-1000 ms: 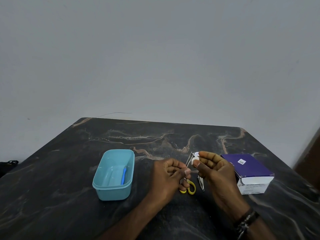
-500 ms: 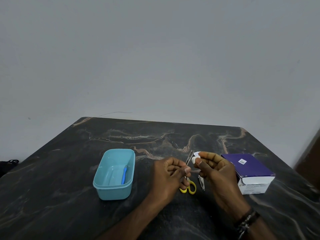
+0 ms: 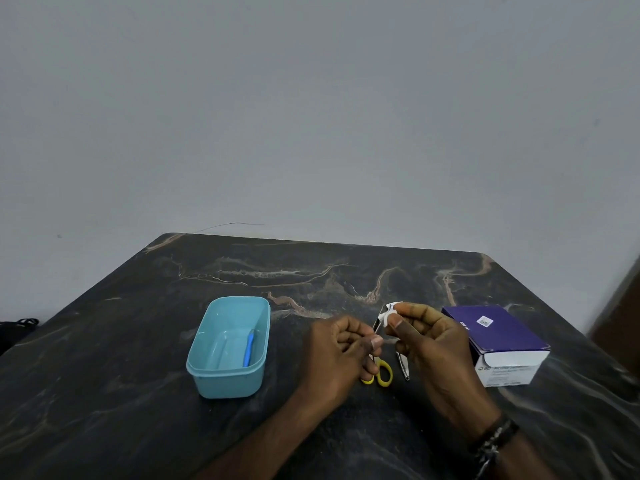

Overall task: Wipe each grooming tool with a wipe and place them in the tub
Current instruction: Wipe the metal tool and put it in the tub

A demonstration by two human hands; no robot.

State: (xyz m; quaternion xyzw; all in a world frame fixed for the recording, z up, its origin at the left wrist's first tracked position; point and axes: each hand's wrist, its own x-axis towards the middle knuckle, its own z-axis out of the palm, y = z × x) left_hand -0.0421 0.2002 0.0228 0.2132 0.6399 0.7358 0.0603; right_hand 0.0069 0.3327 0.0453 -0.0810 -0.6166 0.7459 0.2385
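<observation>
Dark marble table (image 3: 138, 393), grey wall behind. Our left hand (image 3: 337, 355) pinches the tweezers (image 3: 378, 323) low so their tips stay exposed; our right hand (image 3: 429, 344) pinches the wipe (image 3: 387, 315) around those tips. Tub (image 3: 228, 346) sits left, blue tool (image 3: 248, 348) inside; scissors (image 3: 379, 374) and clipper (image 3: 403, 367) wait below.

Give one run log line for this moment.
left hand: holds tweezers | right hand: rubs wipe on them | tub: one blue tool

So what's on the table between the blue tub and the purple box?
In the head view, yellow-handled scissors and a metal nail clipper lie between the tub and the box, under both hands.
</observation>
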